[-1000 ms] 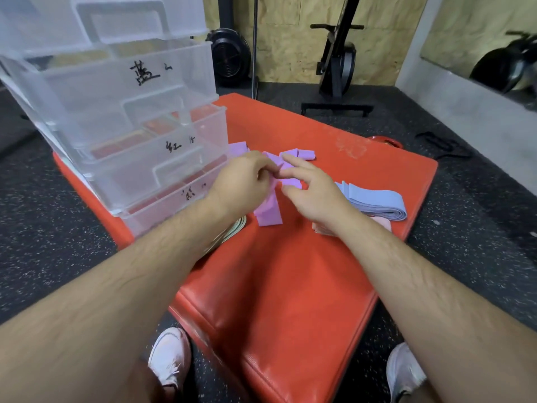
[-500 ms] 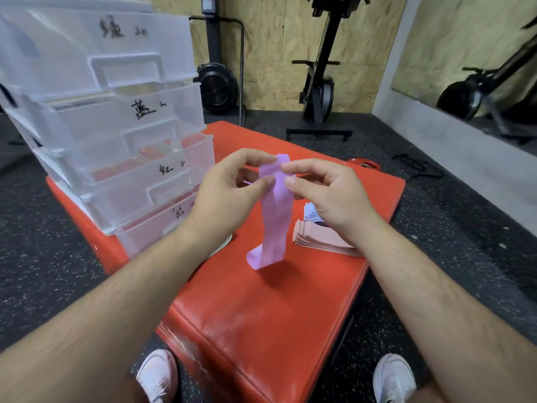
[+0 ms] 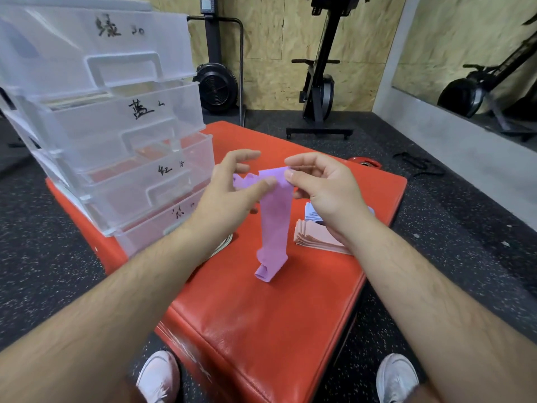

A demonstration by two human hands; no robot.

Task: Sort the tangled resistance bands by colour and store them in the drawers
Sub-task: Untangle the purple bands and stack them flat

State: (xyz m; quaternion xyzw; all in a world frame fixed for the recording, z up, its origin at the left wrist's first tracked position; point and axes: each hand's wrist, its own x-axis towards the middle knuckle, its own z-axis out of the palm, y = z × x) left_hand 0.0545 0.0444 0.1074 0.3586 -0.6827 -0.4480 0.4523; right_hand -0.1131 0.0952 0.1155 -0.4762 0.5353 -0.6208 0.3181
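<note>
Pinching the top right corner of the purple band [image 3: 274,222] in the right hand [image 3: 328,193], with thumb and forefinger pressed together on the fabric. Holding the other side in the left hand [image 3: 229,199], with the thumb laid on the front of a bunched fold and the forefinger lifted clear above; cannot tell how firm that grip is behind the cloth. Dangling it straight down over the red surface [image 3: 261,330], with the curled lower end seemingly just touching. Looks like smoothing out one band before folding.

Out from there: just beside the right wrist, a folded pink stack [image 3: 316,238] lying flat, and behind it a glimpse of pale blue bands [image 3: 312,212], mostly hidden by the hand. Under the left forearm, a sliver of pale greenish bands [image 3: 223,245]. At the left, on the same surface, the clear drawer unit [image 3: 130,146], pulled open in steps, with handwritten labels on the fronts.

Judging progress: untangling seemingly close to finished, with colours lying in separate piles. Left to do: folding the purple, then loading each pile into its drawer. Cannot make out through the plastic how much sits inside already.
</note>
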